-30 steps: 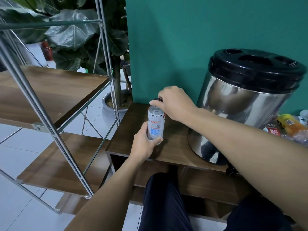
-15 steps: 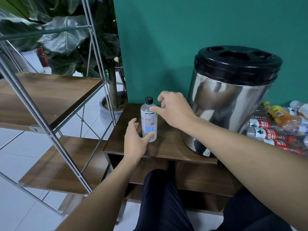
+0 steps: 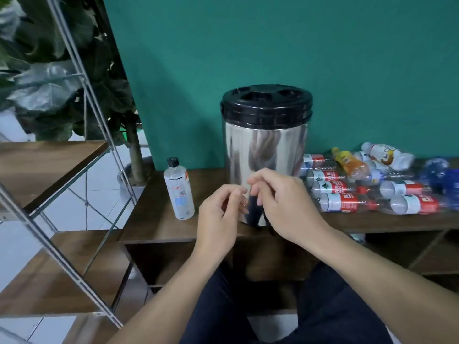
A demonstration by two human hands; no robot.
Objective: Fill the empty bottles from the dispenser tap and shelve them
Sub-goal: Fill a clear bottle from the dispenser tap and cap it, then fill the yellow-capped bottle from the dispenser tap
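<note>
Right in front of the dispenser (image 3: 265, 155), both hands are up and holding nothing. Left hand (image 3: 219, 219) has its fingers loosely curled, thumb and fingertips close together but with nothing between them. Right hand (image 3: 285, 204) is the same deal, fingers bent and relaxed, nothing gripped. The two are nearly touching at the fingertips, and they sit between the camera and the lower front of the dispenser, so the tap area is mostly hidden; I can just make out something dark down there behind the fingers.

Around that: the dispenser is a shiny steel drum with a black lid, standing on a dark wooden cabinet top (image 3: 154, 219) against a teal wall (image 3: 273, 45). On the right there's a pile of plastic bottles (image 3: 360, 187) lying on their sides, mostly red-and-white labels, one orange one, some blue stuff at the far edge. On the left is a metal-frame shelf unit (image 3: 49, 170) with wooden boards, with a big leafy plant (image 3: 62, 83) behind it.

The capped bottle (image 3: 179, 192) stands on the cabinet top, just left of the dispenser and well clear of both hands. It's clear plastic with a black cap and a white label with a blue patch lower down. Can't really tell the fill level. It's upright, long axis vertical, cap pointing up, looking slightly tilted in this wide-angle view.
</note>
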